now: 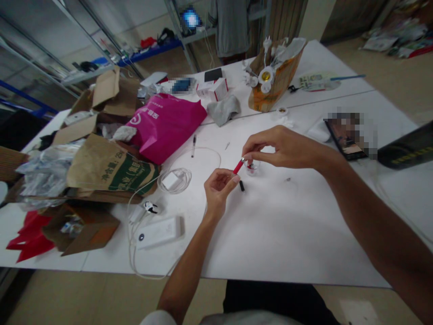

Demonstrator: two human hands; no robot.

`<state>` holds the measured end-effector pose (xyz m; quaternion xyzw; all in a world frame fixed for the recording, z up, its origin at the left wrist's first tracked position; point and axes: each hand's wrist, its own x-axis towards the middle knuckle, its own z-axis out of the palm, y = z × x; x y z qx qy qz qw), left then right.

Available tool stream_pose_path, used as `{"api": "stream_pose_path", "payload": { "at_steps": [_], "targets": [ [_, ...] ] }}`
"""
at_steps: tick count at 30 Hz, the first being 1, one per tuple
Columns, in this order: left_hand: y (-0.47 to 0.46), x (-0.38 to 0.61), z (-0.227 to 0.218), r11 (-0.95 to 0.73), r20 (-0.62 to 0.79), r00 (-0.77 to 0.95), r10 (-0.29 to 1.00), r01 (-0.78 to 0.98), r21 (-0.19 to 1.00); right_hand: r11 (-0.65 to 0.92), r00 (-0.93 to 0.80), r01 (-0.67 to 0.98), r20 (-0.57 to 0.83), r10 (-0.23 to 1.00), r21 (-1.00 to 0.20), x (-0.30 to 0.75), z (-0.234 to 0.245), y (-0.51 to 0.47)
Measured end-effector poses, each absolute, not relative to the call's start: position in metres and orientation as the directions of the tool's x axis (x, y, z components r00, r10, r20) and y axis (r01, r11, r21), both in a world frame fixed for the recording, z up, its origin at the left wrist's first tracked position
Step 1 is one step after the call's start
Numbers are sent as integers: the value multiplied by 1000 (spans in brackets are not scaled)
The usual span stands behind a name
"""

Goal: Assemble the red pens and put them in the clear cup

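Note:
Over the middle of the white table, my left hand (219,187) is closed round the lower part of a slim red cylinder (238,166), which tilts up to the right. The thumb and fingertips of my right hand (267,146) pinch its upper, silvery end. I cannot make out its exact kind. Beneath my right fingers stands a small clear cup (251,169) with something red in it, partly hidden. A short black piece (241,186), like a cap, appears just right of my left fingertips.
To my left are a white power bank (158,232), a coiled cable with charger (171,180), a pen (194,146), a pink bag (169,126) and cardboard boxes (81,225). A tablet (350,140) and a dark cylinder (406,146) are at right; a paper bag (275,83) stands behind.

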<state>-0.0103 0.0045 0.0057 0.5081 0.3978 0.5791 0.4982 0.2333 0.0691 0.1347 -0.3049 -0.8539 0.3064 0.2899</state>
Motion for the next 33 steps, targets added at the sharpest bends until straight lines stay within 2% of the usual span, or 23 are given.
{"api": "stream_pose_path", "payload": {
  "at_steps": [6, 14, 19, 24, 33],
  "targets": [
    [6, -10, 8, -169, 172, 4, 985, -167, 972, 628, -641, 393, 289, 711, -671, 237, 134, 71],
    [11, -10, 4, -132, 136, 15, 991, -150, 980, 609, -555, 435, 335, 762, -664, 248, 138, 75],
    [11, -12, 1, -135, 138, 6, 990, -150, 979, 627, -530, 510, 359, 768, -588, 253, 130, 83],
    [9, -10, 3, -127, 130, 8, 991, -173, 977, 643, -573, 577, 312, 758, -503, 250, 119, 89],
    [10, -10, 4, -127, 130, 2, 992, -187, 974, 640, -635, 620, 189, 749, -454, 246, 107, 95]
  ]
}}
